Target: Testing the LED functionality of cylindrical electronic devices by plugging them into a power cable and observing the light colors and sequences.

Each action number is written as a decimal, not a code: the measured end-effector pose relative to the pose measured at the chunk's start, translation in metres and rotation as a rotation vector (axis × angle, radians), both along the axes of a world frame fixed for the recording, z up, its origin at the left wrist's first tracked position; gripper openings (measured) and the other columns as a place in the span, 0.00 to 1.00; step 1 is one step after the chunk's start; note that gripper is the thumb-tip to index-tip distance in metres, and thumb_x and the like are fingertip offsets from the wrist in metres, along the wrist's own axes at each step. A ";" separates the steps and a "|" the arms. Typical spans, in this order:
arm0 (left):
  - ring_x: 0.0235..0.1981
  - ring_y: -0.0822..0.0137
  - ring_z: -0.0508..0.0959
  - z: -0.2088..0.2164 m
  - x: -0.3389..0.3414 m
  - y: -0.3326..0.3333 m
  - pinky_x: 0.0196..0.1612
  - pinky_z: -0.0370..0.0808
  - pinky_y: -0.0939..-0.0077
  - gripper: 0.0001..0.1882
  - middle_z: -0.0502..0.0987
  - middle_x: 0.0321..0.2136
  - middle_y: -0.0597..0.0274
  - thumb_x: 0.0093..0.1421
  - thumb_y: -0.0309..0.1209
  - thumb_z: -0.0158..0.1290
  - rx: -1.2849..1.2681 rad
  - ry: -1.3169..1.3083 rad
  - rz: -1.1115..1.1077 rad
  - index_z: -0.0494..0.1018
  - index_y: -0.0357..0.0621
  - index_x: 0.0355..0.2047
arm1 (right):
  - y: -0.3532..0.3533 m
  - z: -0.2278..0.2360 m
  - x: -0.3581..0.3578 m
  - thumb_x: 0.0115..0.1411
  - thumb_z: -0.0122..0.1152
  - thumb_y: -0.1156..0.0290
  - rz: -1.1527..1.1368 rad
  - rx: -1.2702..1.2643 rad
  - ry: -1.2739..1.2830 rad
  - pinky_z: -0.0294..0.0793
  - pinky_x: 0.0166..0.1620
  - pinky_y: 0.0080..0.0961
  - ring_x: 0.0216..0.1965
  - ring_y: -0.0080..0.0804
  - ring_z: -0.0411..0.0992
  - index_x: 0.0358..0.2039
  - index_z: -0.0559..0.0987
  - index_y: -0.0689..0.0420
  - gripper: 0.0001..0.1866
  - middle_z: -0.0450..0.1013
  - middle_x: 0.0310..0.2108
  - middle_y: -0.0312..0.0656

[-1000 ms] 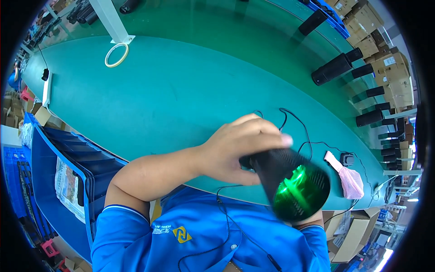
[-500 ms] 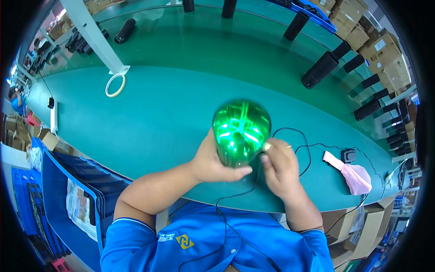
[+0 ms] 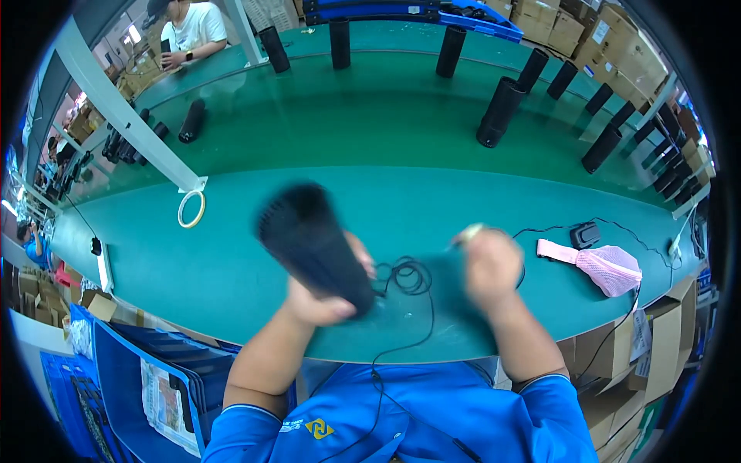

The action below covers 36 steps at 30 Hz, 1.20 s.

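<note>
Black vented cylinder (image 3: 315,247), blurred, over green workbench (image 3: 204,270); long axis tilted 11-to-5 o'clock. Left hand (image 3: 309,307), the nearer, wraps its lower end. Coiled black cable (image 3: 411,279) between hands. Right hand (image 3: 494,268) blurred, cylinder well apart at its 9 o'clock; can't tell whether fingers are closed.

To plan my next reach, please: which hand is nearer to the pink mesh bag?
The right hand is nearer: it is left of the pink mesh bag, apart from it. The left hand, holding the black cylinder, is farther left.
</note>
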<state>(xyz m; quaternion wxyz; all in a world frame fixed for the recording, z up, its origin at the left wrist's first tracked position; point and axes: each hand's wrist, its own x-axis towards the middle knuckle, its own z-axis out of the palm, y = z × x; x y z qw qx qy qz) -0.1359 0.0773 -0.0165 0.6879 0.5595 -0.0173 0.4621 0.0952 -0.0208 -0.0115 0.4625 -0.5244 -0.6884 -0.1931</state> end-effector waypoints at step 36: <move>0.36 0.64 0.72 0.002 0.059 0.156 0.40 0.71 0.69 0.32 0.69 0.42 0.53 0.52 0.28 0.56 -0.367 0.100 0.470 0.54 0.43 0.56 | 0.007 0.007 -0.036 0.68 0.41 0.59 0.430 -0.037 1.321 0.68 0.37 0.29 0.31 0.33 0.68 0.33 0.66 0.55 0.13 0.70 0.30 0.41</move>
